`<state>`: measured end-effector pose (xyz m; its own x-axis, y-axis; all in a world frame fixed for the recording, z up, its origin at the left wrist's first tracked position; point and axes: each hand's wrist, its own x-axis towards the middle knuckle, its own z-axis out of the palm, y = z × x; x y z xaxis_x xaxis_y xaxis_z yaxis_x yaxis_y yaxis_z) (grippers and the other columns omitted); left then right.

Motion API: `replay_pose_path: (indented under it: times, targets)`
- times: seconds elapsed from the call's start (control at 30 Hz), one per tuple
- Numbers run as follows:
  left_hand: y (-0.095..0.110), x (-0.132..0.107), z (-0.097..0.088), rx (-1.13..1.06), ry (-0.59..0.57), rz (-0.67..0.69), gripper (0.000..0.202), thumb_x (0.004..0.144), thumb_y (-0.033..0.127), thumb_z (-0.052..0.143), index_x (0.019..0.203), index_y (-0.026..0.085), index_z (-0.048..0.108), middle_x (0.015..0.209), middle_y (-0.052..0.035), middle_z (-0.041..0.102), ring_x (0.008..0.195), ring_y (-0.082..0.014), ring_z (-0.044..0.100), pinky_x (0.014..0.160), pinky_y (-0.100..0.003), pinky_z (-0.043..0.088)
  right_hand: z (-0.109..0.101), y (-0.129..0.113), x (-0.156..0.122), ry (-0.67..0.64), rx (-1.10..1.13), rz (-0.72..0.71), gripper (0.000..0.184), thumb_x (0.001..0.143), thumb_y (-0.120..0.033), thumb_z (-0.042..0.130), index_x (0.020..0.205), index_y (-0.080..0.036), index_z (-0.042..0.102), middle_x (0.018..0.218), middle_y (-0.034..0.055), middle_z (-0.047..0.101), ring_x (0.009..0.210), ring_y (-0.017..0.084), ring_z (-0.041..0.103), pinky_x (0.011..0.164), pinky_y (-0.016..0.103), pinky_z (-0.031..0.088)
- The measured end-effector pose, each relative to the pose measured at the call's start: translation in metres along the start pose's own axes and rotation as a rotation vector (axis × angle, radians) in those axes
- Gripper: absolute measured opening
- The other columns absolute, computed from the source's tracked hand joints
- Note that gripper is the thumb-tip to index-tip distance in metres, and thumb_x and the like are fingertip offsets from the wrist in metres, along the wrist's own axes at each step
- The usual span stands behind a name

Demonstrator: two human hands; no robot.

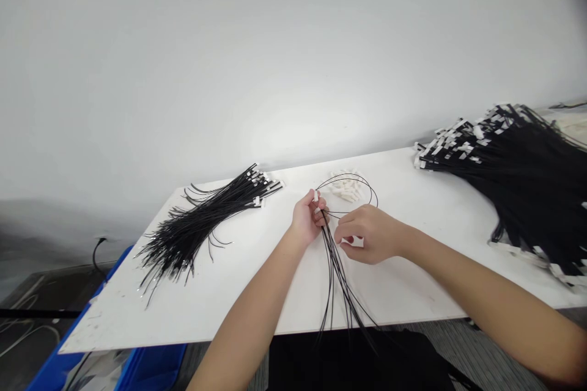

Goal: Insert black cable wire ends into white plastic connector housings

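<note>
My left hand (308,218) is closed around a small bunch of thin black wires (338,278) near the middle of the white table (413,195). A white connector shows at its fingertips. The wires loop up behind the hands and trail down over the table's front edge. My right hand (367,234) is closed beside it, pinching a small white piece against the wires. Just behind the hands lies a small pile of white connectors (347,188).
A bundle of black wires with white ends (206,220) lies on the table's left. A much larger heap of the same (523,177) covers the right end. A blue bin (137,366) stands below the left corner. A white wall is behind.
</note>
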<state>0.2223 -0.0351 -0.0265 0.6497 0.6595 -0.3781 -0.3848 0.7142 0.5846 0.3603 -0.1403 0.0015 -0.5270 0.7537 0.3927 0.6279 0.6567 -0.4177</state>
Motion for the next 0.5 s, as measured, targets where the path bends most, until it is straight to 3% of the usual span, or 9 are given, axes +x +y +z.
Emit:
replay_pose_path:
  times: [0.2, 0.3, 0.5]
  targets:
    - [-0.001, 0.002, -0.002, -0.003, 0.005, 0.006, 0.02, 0.077, 0.034, 0.053, 0.074, 0.018, 0.043, 0.052, 0.0053, 0.035, 0.035, -0.0046, 0.024, 0.031, -0.016, 0.012, 0.006, 0.01, -0.001, -0.015, -0.362, 0.069, 0.015, 0.078, -0.024, 0.047, 0.066, -0.019, 0.055, 0.058, -0.0037, 0.054, 0.052, 0.007, 0.04, 0.05, 0.022, 0.021]
    - [-0.001, 0.003, -0.002, -0.008, 0.004, 0.008, 0.019, 0.078, 0.033, 0.053, 0.074, 0.018, 0.043, 0.051, 0.0056, 0.035, 0.034, -0.0046, 0.024, 0.031, -0.016, 0.012, 0.011, 0.012, -0.002, 0.031, -0.421, 0.066, 0.02, 0.083, -0.029, 0.045, 0.069, -0.019, 0.055, 0.059, -0.004, 0.054, 0.051, 0.007, 0.04, 0.049, 0.023, 0.018]
    - [-0.001, 0.003, -0.003, -0.036, -0.007, 0.001, 0.018, 0.079, 0.031, 0.052, 0.073, 0.017, 0.042, 0.05, 0.0058, 0.033, 0.034, -0.0046, 0.024, 0.03, -0.016, 0.012, 0.019, 0.014, -0.001, 0.16, -0.483, -0.025, 0.019, 0.085, -0.022, 0.043, 0.073, -0.02, 0.056, 0.06, -0.0046, 0.053, 0.052, 0.006, 0.041, 0.049, 0.024, 0.018]
